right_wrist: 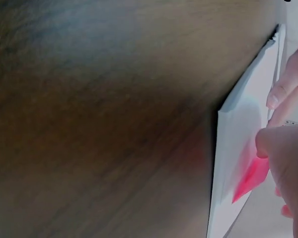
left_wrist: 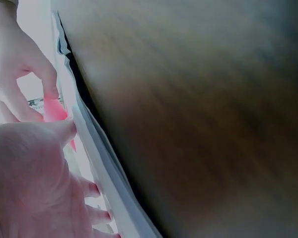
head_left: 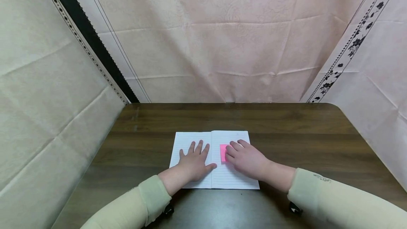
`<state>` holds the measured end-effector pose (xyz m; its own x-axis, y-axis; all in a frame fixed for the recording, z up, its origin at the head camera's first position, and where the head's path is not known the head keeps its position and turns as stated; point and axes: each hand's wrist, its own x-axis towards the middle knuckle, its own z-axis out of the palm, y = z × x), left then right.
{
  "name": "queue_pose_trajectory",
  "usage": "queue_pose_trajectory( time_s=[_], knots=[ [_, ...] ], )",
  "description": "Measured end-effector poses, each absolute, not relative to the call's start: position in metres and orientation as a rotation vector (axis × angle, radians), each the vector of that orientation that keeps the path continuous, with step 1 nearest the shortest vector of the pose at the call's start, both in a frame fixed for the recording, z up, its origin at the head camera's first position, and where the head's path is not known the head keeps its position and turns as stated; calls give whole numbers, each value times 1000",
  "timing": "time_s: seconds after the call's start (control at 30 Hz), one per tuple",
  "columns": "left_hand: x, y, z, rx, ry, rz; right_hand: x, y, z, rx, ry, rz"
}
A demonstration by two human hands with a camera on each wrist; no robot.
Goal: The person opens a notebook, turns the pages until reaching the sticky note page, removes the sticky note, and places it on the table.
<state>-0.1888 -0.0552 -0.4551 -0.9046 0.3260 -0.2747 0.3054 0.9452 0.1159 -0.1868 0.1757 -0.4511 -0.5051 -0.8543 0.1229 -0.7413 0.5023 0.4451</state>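
Observation:
A lined notebook [head_left: 233, 182] lies open on the table, its fold running between the two hands. My left hand [head_left: 193, 163] rests on the left page with fingers spread, the thumb reaching across the fold. Over the right page, my right hand [head_left: 247, 160] pinches a pink sticky note [head_left: 223, 153] between thumb and fingers. In the right wrist view the sticky note [right_wrist: 251, 179] slants from the thumb tip down toward the page. The fingers cover part of it in the head view.
The dark wooden table [head_left: 197, 117] extends on every side of the notebook. Pale patterned cloth [head_left: 222, 52] hangs behind the table's far edge, with more cloth on the left and right. A dark strip [head_left: 95, 40] shows between cloths at the left.

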Motion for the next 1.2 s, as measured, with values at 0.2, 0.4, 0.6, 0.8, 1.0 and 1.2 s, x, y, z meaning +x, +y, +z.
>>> queue_pose_trajectory(
  time_s=[0.2,0.4,0.6,0.8,1.0,1.2],
  knots=[
    [-190,-55,-455,474,2803,90,-187,175,-450,1318,-2401,-541],
    [-190,-55,-454,476,2801,85,-189,176,-447,1306,-2394,-566],
    [-190,-55,-453,477,2795,78,-191,175,-445,1286,-2429,-539],
    [-190,-55,-453,477,2794,69,-196,171,-445,1149,-2586,-299],
    [-191,-54,-453,477,2789,88,-203,170,-447,892,-2706,123],
    [-191,-55,-453,477,2786,81,-207,171,-441,761,-2792,313]
  ],
)
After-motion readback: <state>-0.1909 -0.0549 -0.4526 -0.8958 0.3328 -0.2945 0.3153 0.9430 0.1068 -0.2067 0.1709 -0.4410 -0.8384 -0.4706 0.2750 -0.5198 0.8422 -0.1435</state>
